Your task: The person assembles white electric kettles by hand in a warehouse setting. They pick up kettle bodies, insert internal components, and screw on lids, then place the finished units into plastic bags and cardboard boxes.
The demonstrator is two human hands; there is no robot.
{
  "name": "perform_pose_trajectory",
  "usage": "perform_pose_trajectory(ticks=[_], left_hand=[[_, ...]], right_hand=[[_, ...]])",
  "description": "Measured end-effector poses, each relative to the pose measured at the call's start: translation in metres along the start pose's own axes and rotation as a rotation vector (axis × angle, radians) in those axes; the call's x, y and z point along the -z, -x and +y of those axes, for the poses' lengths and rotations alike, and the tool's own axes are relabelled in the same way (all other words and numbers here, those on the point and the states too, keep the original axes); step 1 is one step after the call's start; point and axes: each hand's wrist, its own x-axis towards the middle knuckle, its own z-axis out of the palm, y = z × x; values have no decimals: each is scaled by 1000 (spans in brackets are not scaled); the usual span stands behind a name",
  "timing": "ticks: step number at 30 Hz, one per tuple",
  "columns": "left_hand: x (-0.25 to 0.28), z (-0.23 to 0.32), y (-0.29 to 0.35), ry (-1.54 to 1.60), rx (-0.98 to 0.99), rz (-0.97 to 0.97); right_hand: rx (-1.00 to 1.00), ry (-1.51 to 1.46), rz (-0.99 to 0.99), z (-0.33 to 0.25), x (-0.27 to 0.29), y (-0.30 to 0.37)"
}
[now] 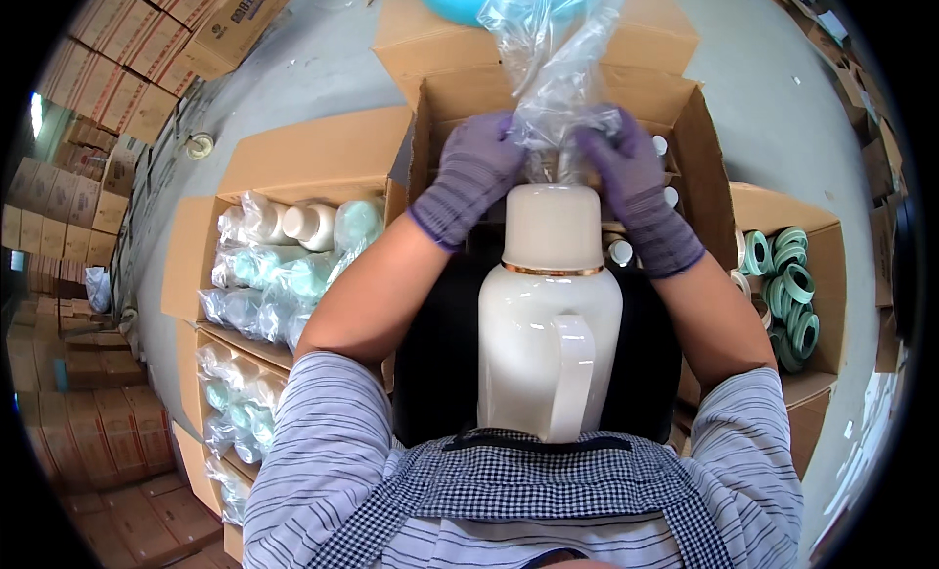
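A glossy off-white vacuum jug [518, 324] with a handle and a gold band under its tall lid stands upright against my lap. Just beyond its lid, a crumpled clear plastic bag [562, 75] spreads upward and away from me. My left hand [484, 163], in a purple-grey knit glove, is closed at the bag's left edge. On the opposite side my right hand [631, 178], gloved the same way, grips the bag with bent fingers. The fingertips of both hands are partly hidden by the plastic. Neither hand touches the jug's body.
An open carton [704, 143] with dividers and small white-capped items lies under my hands. Cartons to the left hold bagged white and mint-green jugs [311, 225]. Green rings [794, 285] fill a carton at right. A blue basin [455, 1] sits beyond; stacked cartons [93, 427] line the far left.
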Motion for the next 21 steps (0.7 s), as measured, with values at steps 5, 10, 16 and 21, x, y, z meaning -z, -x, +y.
perform_pose_trajectory(ticks=[5,10,16,21], left_hand=[[36,-2,83,665,-182,-29],[66,-6,126,654,-699,-81],[77,-10,105,-123,-811,187],[54,-30,71,30,-525,-166]], right_hand=[[-74,-886,-58,-9,36,50],[501,-171,-995,-80,51,87],[911,525,-545,-78,48,65],[548,602,-537,-33,70,28]])
